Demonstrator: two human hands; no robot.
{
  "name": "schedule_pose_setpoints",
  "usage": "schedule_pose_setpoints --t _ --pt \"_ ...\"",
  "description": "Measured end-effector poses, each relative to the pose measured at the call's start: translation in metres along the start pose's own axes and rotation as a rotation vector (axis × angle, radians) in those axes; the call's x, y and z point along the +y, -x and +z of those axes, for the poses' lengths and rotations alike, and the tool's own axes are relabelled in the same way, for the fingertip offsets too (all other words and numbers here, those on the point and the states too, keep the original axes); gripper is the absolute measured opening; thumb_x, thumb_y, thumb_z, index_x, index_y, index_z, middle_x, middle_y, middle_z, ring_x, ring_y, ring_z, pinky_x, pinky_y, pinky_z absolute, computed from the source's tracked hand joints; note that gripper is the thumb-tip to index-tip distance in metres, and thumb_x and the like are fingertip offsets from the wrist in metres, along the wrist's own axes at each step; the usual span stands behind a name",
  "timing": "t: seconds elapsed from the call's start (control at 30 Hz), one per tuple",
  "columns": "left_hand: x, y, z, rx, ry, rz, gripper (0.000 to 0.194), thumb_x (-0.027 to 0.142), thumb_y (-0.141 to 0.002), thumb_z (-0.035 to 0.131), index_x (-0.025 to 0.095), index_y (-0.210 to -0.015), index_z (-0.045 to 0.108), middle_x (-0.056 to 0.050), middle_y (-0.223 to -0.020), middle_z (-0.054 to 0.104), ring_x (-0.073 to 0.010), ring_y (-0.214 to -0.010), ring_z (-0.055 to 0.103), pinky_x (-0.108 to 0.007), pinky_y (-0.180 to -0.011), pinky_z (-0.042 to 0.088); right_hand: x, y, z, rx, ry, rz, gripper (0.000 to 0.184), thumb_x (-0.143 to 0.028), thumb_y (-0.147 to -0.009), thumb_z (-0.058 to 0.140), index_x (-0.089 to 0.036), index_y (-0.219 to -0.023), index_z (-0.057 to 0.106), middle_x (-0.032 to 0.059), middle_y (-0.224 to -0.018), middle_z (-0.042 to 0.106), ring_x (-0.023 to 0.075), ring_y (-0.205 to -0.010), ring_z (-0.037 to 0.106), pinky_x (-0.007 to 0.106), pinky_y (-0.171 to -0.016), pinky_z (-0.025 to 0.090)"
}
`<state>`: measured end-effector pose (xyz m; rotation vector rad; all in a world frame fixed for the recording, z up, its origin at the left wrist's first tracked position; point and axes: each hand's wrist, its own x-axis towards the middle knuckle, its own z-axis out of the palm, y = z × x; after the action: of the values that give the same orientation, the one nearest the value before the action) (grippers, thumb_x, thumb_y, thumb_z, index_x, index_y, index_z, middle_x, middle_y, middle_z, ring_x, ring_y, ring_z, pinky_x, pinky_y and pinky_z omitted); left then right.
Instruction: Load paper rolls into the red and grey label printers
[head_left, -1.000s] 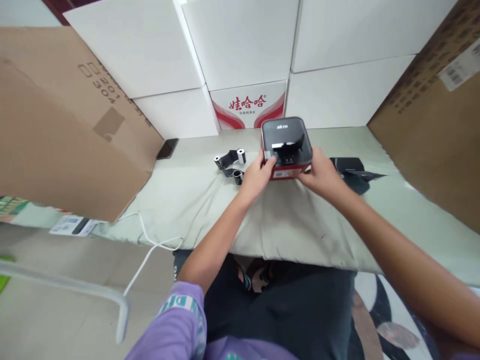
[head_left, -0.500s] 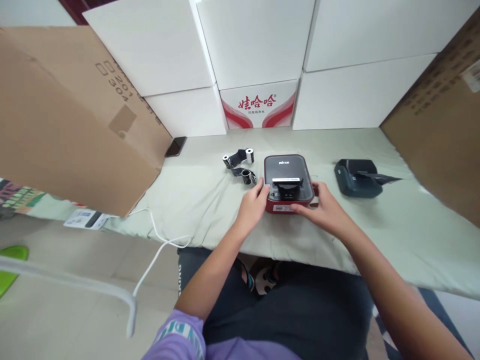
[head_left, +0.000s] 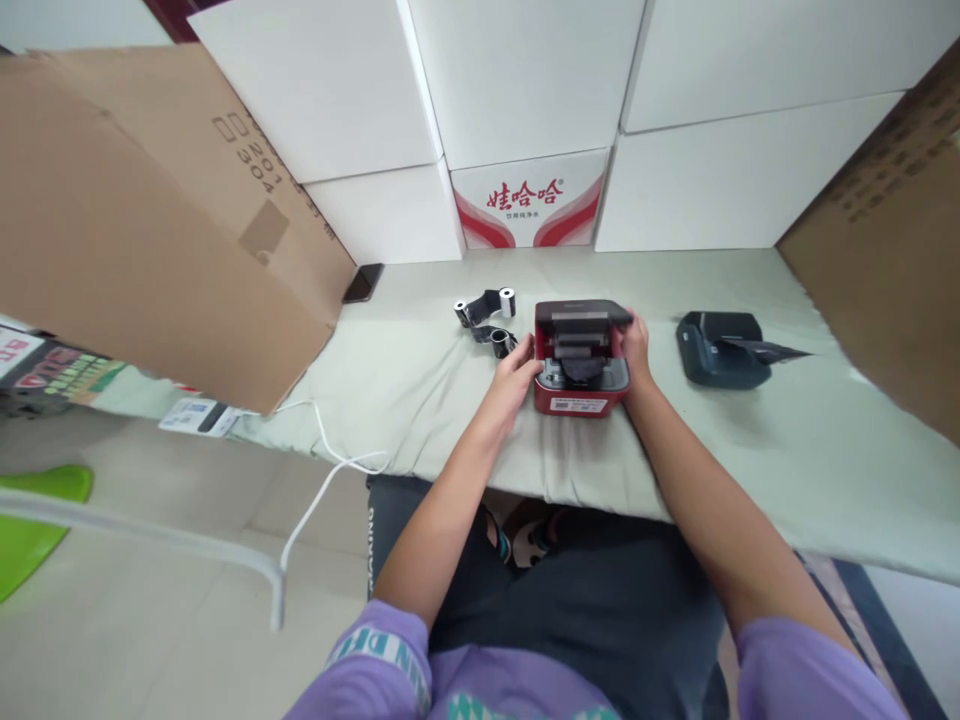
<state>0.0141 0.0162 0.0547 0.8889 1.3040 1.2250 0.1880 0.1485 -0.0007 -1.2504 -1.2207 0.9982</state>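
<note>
A small red and black label printer (head_left: 543, 398) rests on the cloth in front of me, its black lid (head_left: 583, 310) raised. Inside the opening, dark rollers and grey parts show, along with a black strip. My left hand (head_left: 514, 378) grips the printer's left side near the front corner. On the other side, my right hand (head_left: 636, 348) is closed around the right edge of the lid; some of its fingers are hidden. Just beyond my left hand lie loose black ribbon rolls (head_left: 500, 342) on small cores.
A second dark printer (head_left: 720, 352) with a black strip sticking out stands to the right. A phone (head_left: 364, 283) lies at the back left. Brown cardboard (head_left: 172, 220) flanks the left, white boxes (head_left: 525, 80) line the back. A white cable (head_left: 330, 470) hangs over the front edge.
The printer's lid, closed before, is now raised and tilted back. My right hand has moved from the front right corner up to the lid's right edge. My left hand stays on the left side.
</note>
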Motion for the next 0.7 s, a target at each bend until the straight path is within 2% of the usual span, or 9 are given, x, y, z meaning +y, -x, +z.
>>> schedule_pose_setpoints --t 0.1,0.23,0.3,0.4,0.47,0.57,0.63,0.7 --pt "-0.002 0.0 0.002 0.0 -0.027 0.037 0.067 0.017 -0.089 0.056 0.027 -0.156 0.054 -0.001 -0.163 0.052 -0.0212 -0.151 0.051 -0.034 -0.122 0.045 -0.004 0.009 -0.002 0.091 -0.049 0.048 0.043 -0.071 -0.09 0.043 -0.028 -0.089 0.051 0.008 -0.108 0.07 0.026 -0.118 0.067 0.041 -0.103 0.057" --pt "0.002 -0.002 -0.002 -0.035 -0.143 0.17 0.063 0.014 -0.089 0.054 0.025 -0.15 0.06 -0.002 -0.158 0.058 -0.0205 -0.151 0.05 -0.033 -0.123 0.042 -0.01 0.013 -0.002 0.076 -0.04 0.063 0.038 -0.065 -0.092 0.046 -0.028 -0.09 0.054 0.0083 -0.112 0.072 0.0263 -0.121 0.066 0.042 -0.104 0.057" --pt "0.011 -0.008 -0.005 -0.026 -0.301 0.308 0.053 0.016 -0.09 0.055 0.025 -0.141 0.069 -0.003 -0.15 0.066 -0.0218 -0.146 0.054 -0.035 -0.122 0.042 -0.01 0.013 -0.002 0.079 -0.058 0.058 0.039 -0.066 -0.091 0.047 -0.028 -0.091 0.054 0.0084 -0.112 0.072 0.0263 -0.12 0.066 0.042 -0.104 0.057" --pt "0.035 -0.026 -0.004 -0.063 -0.65 0.475 0.032 0.017 -0.09 0.062 0.027 -0.113 0.082 -0.005 -0.125 0.078 -0.0269 -0.136 0.06 -0.041 -0.124 0.039 -0.008 0.013 -0.002 0.076 -0.069 0.053 0.038 -0.065 -0.09 0.049 -0.028 -0.093 0.054 0.0087 -0.114 0.072 0.0258 -0.118 0.067 0.042 -0.104 0.057" --pt "0.051 -0.042 0.004 -0.167 -0.844 0.471 0.027 0.011 -0.083 0.069 0.029 -0.095 0.084 -0.005 -0.109 0.08 -0.0317 -0.133 0.06 -0.048 -0.125 0.036 -0.006 0.012 -0.002 0.069 -0.074 0.047 0.038 -0.065 -0.088 0.05 -0.027 -0.095 0.054 0.0094 -0.116 0.072 0.0256 -0.116 0.068 0.041 -0.105 0.056" --pt "0.064 -0.067 0.027 -0.344 -1.015 0.347 0.03 -0.004 -0.063 0.076 0.025 -0.067 0.078 -0.007 -0.084 0.075 -0.0391 -0.124 0.065 -0.055 -0.123 0.036 -0.003 0.01 -0.004 0.05 -0.081 0.044 0.04 -0.066 -0.087 0.051 -0.027 -0.097 0.054 0.0106 -0.117 0.072 0.0261 -0.116 0.068 0.042 -0.105 0.056" --pt "0.066 -0.077 0.042 -0.398 -1.085 0.31 0.032 -0.009 -0.058 0.075 0.022 -0.053 0.069 -0.008 -0.074 0.071 -0.043 -0.12 0.067 -0.058 -0.121 0.037 -0.003 0.01 -0.005 0.042 -0.065 0.047 0.041 -0.066 -0.087 0.05 -0.027 -0.098 0.054 0.0111 -0.119 0.071 0.0268 -0.117 0.068 0.043 -0.104 0.056" --pt "0.067 -0.079 0.048 -0.403 -1.117 0.325 0.033 -0.011 -0.058 0.074 0.02 -0.049 0.065 -0.01 -0.074 0.071 -0.0444 -0.119 0.067 -0.059 -0.12 0.038 -0.003 0.01 -0.005 0.036 -0.043 0.043 0.039 -0.064 -0.088 0.049 -0.027 -0.098 0.054 0.0116 -0.12 0.071 0.0273 -0.118 0.068 0.043 -0.104 0.056"
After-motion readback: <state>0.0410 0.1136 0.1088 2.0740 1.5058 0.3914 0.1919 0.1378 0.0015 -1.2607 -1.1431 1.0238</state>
